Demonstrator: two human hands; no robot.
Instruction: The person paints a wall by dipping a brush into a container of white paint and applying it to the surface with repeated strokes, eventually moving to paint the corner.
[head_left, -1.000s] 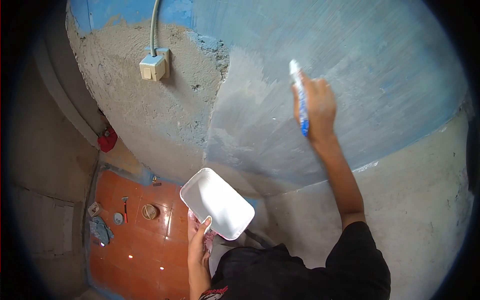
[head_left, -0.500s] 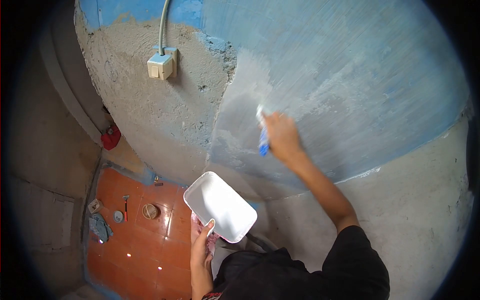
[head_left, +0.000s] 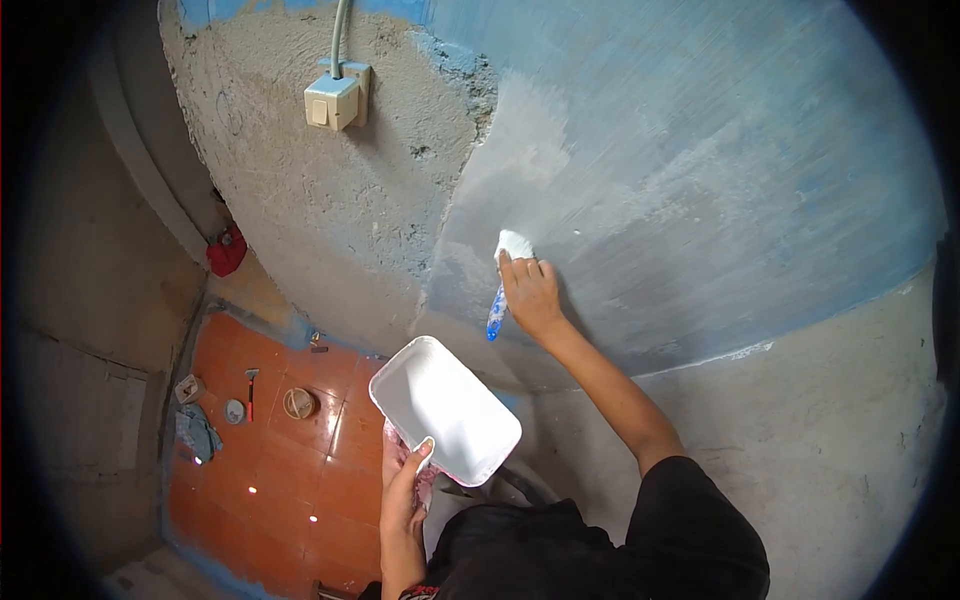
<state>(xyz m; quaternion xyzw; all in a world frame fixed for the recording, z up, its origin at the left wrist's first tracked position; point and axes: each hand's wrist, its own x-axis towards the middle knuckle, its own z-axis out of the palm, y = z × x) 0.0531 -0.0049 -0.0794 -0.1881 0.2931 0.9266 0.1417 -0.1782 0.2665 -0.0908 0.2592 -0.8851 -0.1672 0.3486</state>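
My right hand [head_left: 532, 295] is closed around a paintbrush [head_left: 496, 312] with a blue-and-white handle. Its white-coated bristles point up and lie against or very close to the wall [head_left: 640, 230], which is streaked blue, grey and whitish. A fresh pale patch [head_left: 525, 130] shows above the brush. In my left hand [head_left: 402, 490] is a white rectangular tub [head_left: 480, 425], tilted, with the thumb over its near rim and a pinkish cloth or bag [head_left: 392, 445] under it. White paint seems to lie inside, though its level is hard to make out.
A switch box [head_left: 335, 103] with a cable sits on the bare rough plaster at upper left. On the orange tiled floor [head_left: 270, 480] lie a red-handled scraper [head_left: 250, 395], a round container [head_left: 299, 403] and a bluish cloth [head_left: 200, 435]. A red item [head_left: 227, 252] hangs by the corner.
My right hand has moved down and slightly left with the brush, whose bristles now show fanned out. The left hand holds the tub almost where it was. The view has shifted a little.
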